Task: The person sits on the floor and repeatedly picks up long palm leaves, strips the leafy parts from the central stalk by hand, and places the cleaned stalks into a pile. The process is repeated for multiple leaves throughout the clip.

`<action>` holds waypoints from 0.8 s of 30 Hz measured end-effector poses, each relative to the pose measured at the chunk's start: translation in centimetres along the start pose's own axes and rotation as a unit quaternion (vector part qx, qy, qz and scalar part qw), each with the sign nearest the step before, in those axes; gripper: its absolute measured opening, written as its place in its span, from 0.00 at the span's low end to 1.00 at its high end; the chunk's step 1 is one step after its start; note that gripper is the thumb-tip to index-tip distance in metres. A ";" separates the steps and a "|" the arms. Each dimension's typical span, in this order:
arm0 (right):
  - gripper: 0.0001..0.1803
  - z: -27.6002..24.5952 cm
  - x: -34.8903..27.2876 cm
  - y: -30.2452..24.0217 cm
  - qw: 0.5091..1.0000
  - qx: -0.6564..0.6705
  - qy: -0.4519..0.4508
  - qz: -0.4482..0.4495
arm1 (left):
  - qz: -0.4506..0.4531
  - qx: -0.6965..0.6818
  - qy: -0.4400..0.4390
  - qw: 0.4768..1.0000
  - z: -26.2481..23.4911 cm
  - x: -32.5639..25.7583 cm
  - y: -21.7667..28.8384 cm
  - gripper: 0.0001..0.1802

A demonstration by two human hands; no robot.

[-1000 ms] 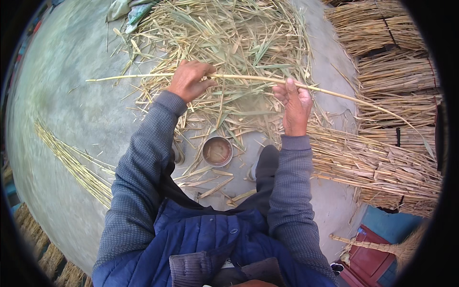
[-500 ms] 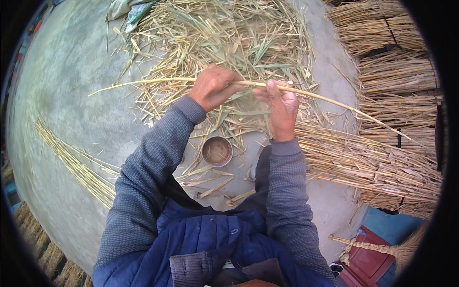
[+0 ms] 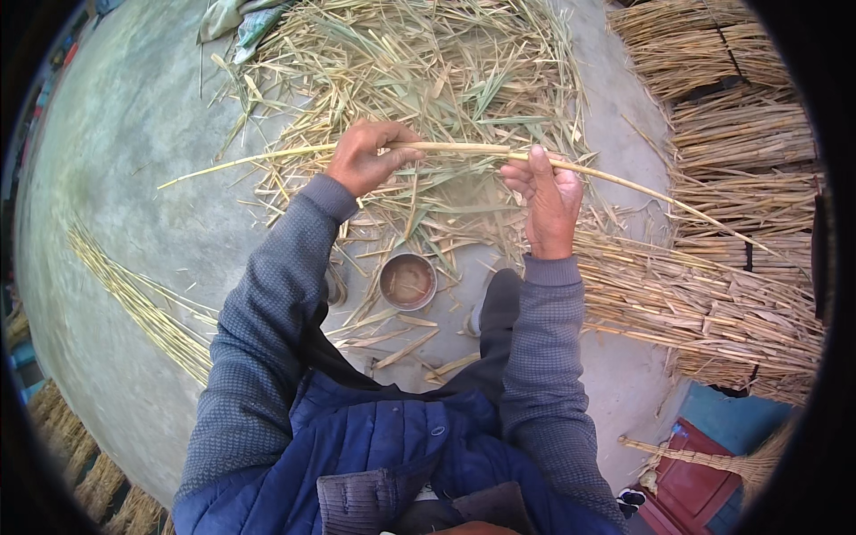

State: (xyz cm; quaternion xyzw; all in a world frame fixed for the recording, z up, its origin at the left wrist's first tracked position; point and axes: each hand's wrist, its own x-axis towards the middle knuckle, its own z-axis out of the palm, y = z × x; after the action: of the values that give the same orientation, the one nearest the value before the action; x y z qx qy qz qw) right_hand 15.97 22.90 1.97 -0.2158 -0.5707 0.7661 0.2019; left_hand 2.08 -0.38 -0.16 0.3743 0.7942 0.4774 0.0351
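Reed stalk (image 3: 464, 148), long, pale and mostly bare of leaves, lies level between both hands above a heap of stripped leaves and husks (image 3: 419, 80) on the concrete floor (image 3: 125, 178). Judging by that heap and the bundles of cleaned reeds (image 3: 713, 303) to the right, much stripping looks done; a thin sheaf of reeds (image 3: 134, 299) lies at left. The left hand (image 3: 366, 159) has its grip closed around the stalk. The right hand (image 3: 546, 201) pinches it between thumb and fingers. A small round tin (image 3: 407, 281) sits below.
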 end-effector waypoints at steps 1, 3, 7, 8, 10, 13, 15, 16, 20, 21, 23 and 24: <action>0.17 -0.2 0.1 0.1 1.000 0.003 -0.001 0.000 | 0.049 0.016 0.017 0.999 -0.1 -0.2 -0.1 0.10; 0.19 -0.4 0.2 0.3 1.000 0.011 -0.023 -0.003 | -0.088 -0.129 0.017 0.988 -0.2 -0.3 -0.1 0.09; 0.19 -0.8 0.3 0.6 1.000 0.007 0.011 0.028 | -0.205 -0.345 0.139 0.905 -2.6 0.5 -1.2 0.10; 0.19 -1.0 0.3 0.6 1.000 0.009 0.007 0.029 | -0.178 -0.339 0.173 0.907 -3.2 0.9 -1.7 0.10; 0.19 -1.3 0.4 0.8 1.000 -0.006 0.001 0.028 | -0.189 -0.344 0.174 0.903 -4.7 0.8 -3.2 0.10; 0.19 -1.8 0.7 0.3 0.999 -0.038 0.021 0.016 | -0.182 -0.279 0.223 0.916 -7.4 0.6 -4.9 0.10; 0.18 -1.4 0.7 0.4 0.999 -0.044 0.001 -0.001 | -0.145 -0.015 0.172 0.974 -7.3 0.3 -4.9 0.15; 0.18 -1.0 0.6 0.5 0.999 -0.053 0.000 -0.005 | -0.140 0.197 0.113 0.964 -6.8 0.0 -4.5 0.18; 0.16 2.2 -0.2 2.4 0.999 -0.019 -0.046 -0.015 | 0.110 0.270 0.030 0.956 -1.1 0.3 -1.5 0.24; 0.16 3.1 -0.3 2.9 0.998 -0.012 -0.063 -0.012 | 0.126 0.253 -0.007 0.959 0.5 0.3 -0.9 0.21; 0.16 3.8 -0.4 3.2 0.995 0.002 -0.093 -0.022 | 0.156 0.245 -0.026 0.956 2.0 0.5 -0.7 0.14; 0.17 3.5 -0.3 3.0 0.997 -0.008 -0.072 -0.015 | 0.146 0.262 -0.025 0.954 1.9 0.4 -1.0 0.12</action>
State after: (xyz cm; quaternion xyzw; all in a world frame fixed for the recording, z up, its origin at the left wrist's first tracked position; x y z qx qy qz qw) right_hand 14.07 19.11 0.01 -0.1533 -0.5928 0.7721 0.1703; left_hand 1.99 1.00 -1.83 0.4941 0.8268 0.2433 -0.1142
